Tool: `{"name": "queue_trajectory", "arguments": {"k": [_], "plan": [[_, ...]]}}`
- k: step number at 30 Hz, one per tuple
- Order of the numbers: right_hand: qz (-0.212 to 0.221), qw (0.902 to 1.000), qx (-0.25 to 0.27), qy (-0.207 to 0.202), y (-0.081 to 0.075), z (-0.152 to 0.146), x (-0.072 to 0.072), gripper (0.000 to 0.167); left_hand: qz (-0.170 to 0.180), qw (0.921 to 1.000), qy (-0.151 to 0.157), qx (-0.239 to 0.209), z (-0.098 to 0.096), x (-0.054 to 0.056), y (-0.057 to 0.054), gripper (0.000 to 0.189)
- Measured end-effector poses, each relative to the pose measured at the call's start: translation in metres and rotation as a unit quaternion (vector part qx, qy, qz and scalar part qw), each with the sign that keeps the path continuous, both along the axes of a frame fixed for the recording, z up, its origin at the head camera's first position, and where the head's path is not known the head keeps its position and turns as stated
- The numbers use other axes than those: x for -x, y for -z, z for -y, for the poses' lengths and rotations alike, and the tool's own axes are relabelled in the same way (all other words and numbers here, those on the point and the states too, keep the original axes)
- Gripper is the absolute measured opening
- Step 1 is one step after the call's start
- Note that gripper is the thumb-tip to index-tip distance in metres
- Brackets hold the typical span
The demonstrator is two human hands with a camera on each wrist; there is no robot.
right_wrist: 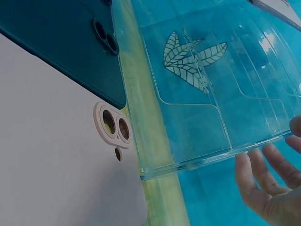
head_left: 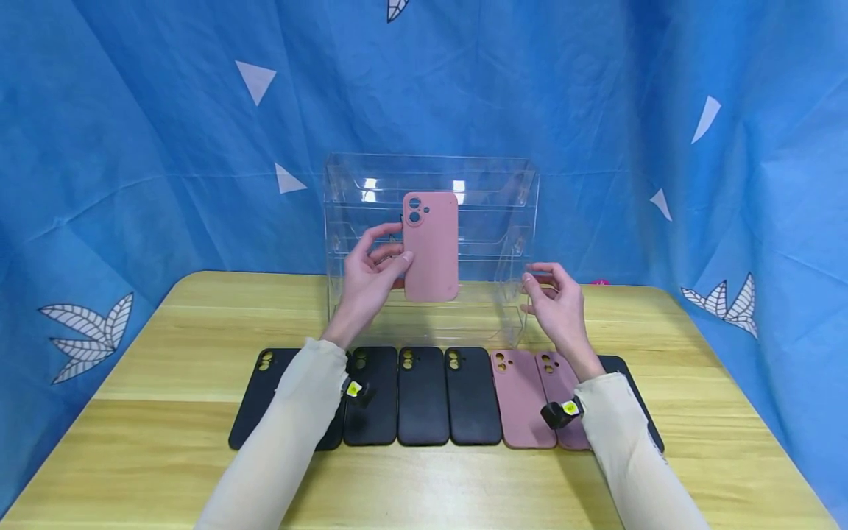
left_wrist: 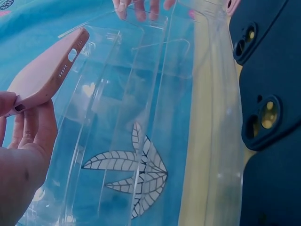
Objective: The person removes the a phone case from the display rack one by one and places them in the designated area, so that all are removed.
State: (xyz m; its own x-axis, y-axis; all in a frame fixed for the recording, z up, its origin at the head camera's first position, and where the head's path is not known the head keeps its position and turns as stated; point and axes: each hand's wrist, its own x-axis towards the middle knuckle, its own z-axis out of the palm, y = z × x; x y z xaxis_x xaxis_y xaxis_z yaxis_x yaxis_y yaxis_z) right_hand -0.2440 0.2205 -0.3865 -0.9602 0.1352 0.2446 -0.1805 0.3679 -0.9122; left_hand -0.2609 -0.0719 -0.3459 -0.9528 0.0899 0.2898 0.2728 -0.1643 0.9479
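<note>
My left hand (head_left: 372,274) grips a pink phone case (head_left: 430,246) by its left edge, thumb in front. The case stands upright, camera cutouts at the top left, in front of a clear tiered display rack (head_left: 493,294). The left wrist view shows the bottom end of the same pink case (left_wrist: 44,77) in the fingers. At the rack's right side is my right hand (head_left: 555,298), its fingers loosely bent. In the right wrist view, the fingertips (right_wrist: 254,157) appear to touch the outer edge of the clear side wall.
A row of phone cases lies in front of the rack: several black ones (head_left: 422,397), two pink ones (head_left: 526,405), and a black one (head_left: 639,397) at the right end. The forearms partly cover the row. A blue patterned curtain (head_left: 199,147) hangs behind the wooden table (head_left: 132,412).
</note>
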Motion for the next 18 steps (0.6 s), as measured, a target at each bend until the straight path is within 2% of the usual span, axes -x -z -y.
{"name": "queue_trajectory", "arguments": {"k": [9, 18], "plan": [[0.001, 1.0000, -0.002, -0.004, -0.002, 0.000, -0.002, 0.039, -0.001, 1.0000, 0.001, 0.008, 0.010, -0.006, 0.006, 0.044], [0.004, 0.9999, -0.009, -0.006, -0.004, 0.000, -0.001, 0.040, 0.003, 0.9999, -0.004, 0.013, 0.018, -0.012, 0.006, 0.044]]}}
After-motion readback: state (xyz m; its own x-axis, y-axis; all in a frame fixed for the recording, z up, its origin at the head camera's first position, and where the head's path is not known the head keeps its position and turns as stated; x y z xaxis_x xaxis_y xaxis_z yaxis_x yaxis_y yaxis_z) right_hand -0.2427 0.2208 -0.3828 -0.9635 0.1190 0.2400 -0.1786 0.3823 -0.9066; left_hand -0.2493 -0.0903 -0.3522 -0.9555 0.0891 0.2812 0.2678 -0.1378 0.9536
